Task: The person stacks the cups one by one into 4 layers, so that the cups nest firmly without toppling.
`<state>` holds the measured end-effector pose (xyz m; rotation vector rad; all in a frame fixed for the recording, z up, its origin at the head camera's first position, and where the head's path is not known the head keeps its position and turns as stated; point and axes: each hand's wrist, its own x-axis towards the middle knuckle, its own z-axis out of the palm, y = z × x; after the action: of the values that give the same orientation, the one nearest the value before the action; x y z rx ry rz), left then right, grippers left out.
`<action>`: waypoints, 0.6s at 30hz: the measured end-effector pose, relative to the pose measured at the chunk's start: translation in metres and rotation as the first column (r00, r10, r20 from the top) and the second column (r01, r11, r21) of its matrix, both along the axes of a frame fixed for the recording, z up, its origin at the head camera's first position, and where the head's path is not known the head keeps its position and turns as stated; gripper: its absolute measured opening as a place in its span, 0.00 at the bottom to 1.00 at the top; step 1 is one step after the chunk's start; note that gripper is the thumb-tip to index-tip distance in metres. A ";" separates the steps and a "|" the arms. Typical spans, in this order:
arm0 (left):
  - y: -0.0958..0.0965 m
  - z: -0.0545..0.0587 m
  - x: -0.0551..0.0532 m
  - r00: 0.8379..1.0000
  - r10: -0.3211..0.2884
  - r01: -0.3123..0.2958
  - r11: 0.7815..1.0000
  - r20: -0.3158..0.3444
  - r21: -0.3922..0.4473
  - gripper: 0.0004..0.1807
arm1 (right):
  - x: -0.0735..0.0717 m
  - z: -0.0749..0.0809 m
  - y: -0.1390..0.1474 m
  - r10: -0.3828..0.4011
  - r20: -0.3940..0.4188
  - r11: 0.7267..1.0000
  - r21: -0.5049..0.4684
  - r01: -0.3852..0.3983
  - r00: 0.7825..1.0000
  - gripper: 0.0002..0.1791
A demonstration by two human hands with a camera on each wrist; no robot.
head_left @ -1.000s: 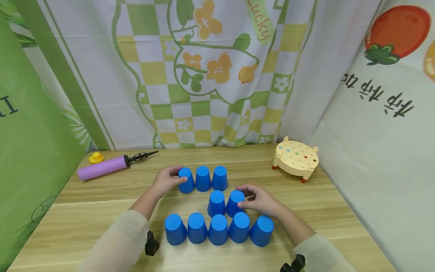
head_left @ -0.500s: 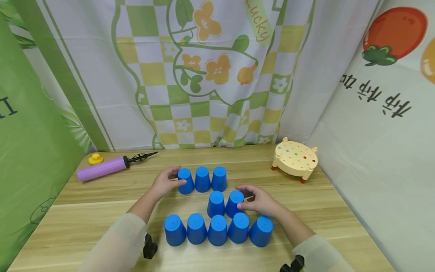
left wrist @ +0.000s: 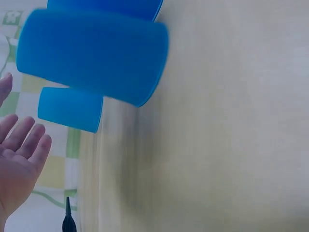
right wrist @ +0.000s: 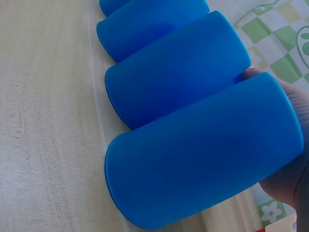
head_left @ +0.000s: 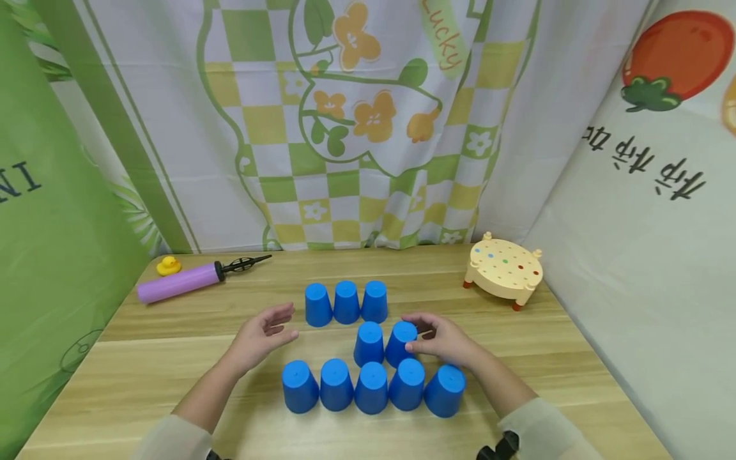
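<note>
Upside-down blue plastic cups stand in three rows in the head view. My right hand [head_left: 443,338] holds the right-hand cup [head_left: 400,344] of the middle row, thumb on its near side and fingers behind. Beside that cup stands another middle-row cup [head_left: 368,344]. My left hand [head_left: 261,337] is held in the air, fingers spread and relaxed, left of the back row's leftmost cup [head_left: 318,305] with a gap between. In the left wrist view the left palm [left wrist: 19,169] shows with nothing in it. Nearby cups [right wrist: 203,154] mostly hide my right hand in the right wrist view.
Several cups [head_left: 371,387] form the front row, nearest me; three make the back row. A purple hand pump [head_left: 181,282] and a yellow rubber duck [head_left: 168,266] lie at the back left of the wooden table [head_left: 575,383]. A cream stool-like toy [head_left: 505,268] stands at the back right.
My left hand has let go of the back row's leftmost cup and drawn back toward me and left. My right hand has stayed at its cup. The cups keep their places.
</note>
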<state>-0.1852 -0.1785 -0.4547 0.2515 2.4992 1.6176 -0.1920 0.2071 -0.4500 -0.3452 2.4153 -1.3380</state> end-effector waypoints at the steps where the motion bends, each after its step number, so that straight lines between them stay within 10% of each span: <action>1: 0.000 0.000 0.006 1.000 -0.004 0.004 1.000 0.003 0.007 0.36 | 0.000 0.001 0.001 -0.001 -0.001 1.000 0.002 0.001 1.000 0.32; 9: 0.002 -0.006 0.044 0.997 -0.076 0.074 0.992 0.014 0.101 0.33 | -0.009 0.017 0.007 0.004 -0.098 0.999 -0.045 -0.008 0.995 0.30; 18: 0.002 -0.015 0.063 0.994 -0.108 0.106 0.990 0.023 0.092 0.32 | -0.027 0.039 0.002 -0.085 -0.148 0.996 -0.036 0.081 0.985 0.31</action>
<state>-0.1225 -0.1769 -0.4693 0.3649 2.3518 1.6816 -0.2192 0.2094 -0.4113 -0.3688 2.5600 -1.4326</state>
